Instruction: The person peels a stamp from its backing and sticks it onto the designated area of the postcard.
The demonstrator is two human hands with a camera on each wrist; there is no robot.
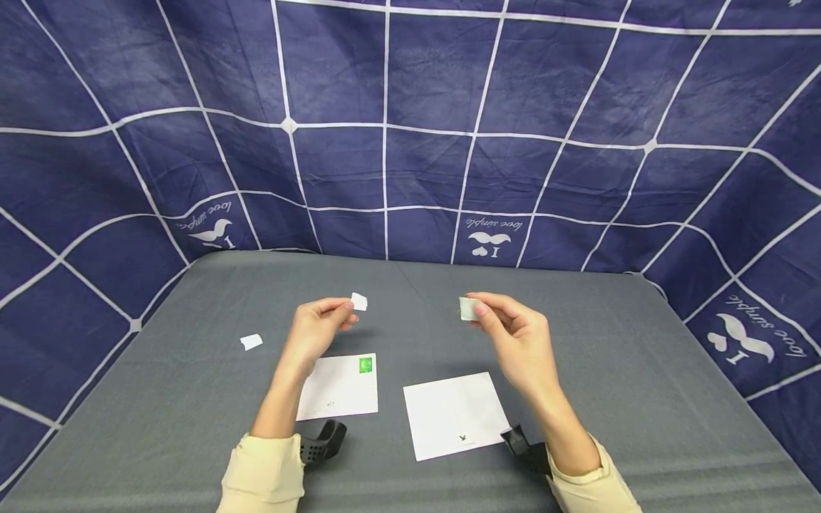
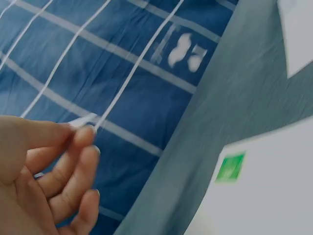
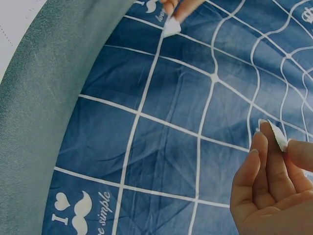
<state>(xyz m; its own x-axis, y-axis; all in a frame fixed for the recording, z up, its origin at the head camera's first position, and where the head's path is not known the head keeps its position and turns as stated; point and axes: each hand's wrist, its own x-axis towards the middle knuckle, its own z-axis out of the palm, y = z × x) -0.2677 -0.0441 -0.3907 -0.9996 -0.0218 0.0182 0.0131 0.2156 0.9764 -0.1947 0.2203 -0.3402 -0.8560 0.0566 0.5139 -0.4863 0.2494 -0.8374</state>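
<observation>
My left hand (image 1: 317, 328) pinches a small white scrap of paper (image 1: 359, 302) between thumb and forefinger, above the table. Across from it, my right hand (image 1: 522, 342) pinches a small pale square stamp (image 1: 468, 308) with a serrated edge, as the right wrist view shows. Beneath the left hand lies a white postcard (image 1: 340, 388) with a green stamp (image 1: 365, 365) in its top right corner. A second white postcard (image 1: 455, 417), with a small dark mark near its lower edge, lies tilted beside the right forearm. Neither hand touches a postcard.
Another white paper scrap (image 1: 251, 342) lies on the grey table (image 1: 398, 477), left of my left hand. A blue cloth (image 1: 423, 171) with white lines hangs behind the table and along its sides. Black straps (image 1: 323, 442) are on both wrists.
</observation>
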